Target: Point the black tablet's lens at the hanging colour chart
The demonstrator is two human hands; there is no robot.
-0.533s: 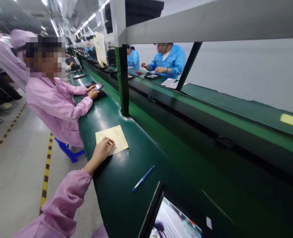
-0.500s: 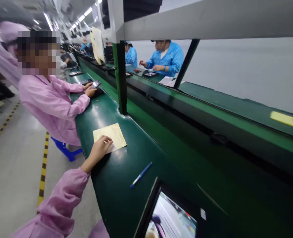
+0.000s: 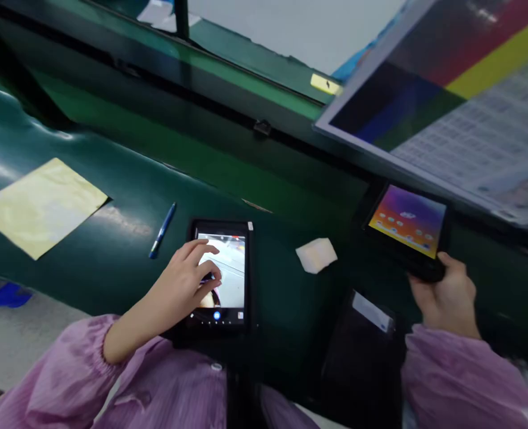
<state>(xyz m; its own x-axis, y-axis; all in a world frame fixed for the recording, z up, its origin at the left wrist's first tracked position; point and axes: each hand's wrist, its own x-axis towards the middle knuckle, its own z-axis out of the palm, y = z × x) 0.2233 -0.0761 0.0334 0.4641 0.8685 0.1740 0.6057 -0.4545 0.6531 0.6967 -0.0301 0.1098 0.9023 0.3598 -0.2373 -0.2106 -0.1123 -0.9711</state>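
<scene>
My left hand [image 3: 188, 274] hovers over or lightly touches a black-framed tablet [image 3: 248, 280], whose lit screen shows a camera picture. Its fingers are bent and apart, with nothing between them. Far to the right, my right hand [image 3: 447, 295] grips the lower corner of a second tablet [image 3: 407, 220]. That one displays a purple and orange home screen with icons. Between the two lies a crumpled white cloth or paper [image 3: 316, 255]. A dark flat device or case [image 3: 362, 357] with a pale label rests nearer to me, left of my right forearm.
A blue pen [image 3: 162, 231] and a yellow sheet [image 3: 43, 205] lie on the green bench [image 3: 125, 250] at left. A printed colour board [image 3: 425, 113] leans over the back right. A dark green post [image 3: 18, 71] rises at the left.
The view has swung right and down. My left hand has gone from the yellow sheet to the tablet. My right hand, holding another tablet, has come into view.
</scene>
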